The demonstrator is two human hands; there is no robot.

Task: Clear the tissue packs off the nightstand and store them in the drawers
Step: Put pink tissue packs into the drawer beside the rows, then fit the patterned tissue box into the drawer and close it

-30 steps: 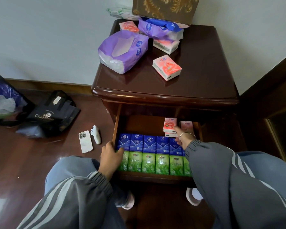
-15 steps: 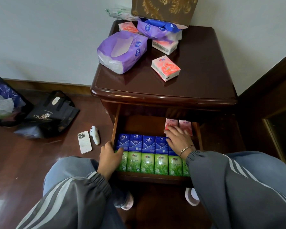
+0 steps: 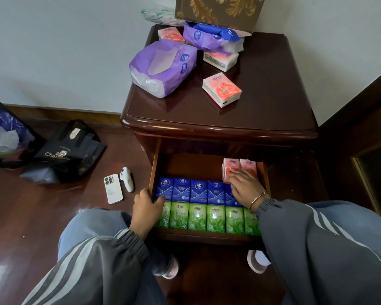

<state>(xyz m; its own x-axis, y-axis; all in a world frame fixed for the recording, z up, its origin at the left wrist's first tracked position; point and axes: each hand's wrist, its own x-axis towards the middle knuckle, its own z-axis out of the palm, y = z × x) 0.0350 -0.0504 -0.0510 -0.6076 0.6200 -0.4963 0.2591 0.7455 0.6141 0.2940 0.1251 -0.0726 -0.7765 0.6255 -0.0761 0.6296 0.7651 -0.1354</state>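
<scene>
Tissue packs [image 3: 239, 169] | partly hidden — right hand [image 3: 245, 189] flat on them

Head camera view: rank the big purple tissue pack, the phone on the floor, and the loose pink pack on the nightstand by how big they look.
1. Big purple tissue pack
2. Loose pink pack and phone: these look alike, too close to rank.

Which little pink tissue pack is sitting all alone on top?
Look at the dark glossy wooden nightstand. On its top, in front of the big purple soft tissue packs, lies one small pink-and-white tissue pack. Unlike the other pink packs, nothing touches it.
</scene>
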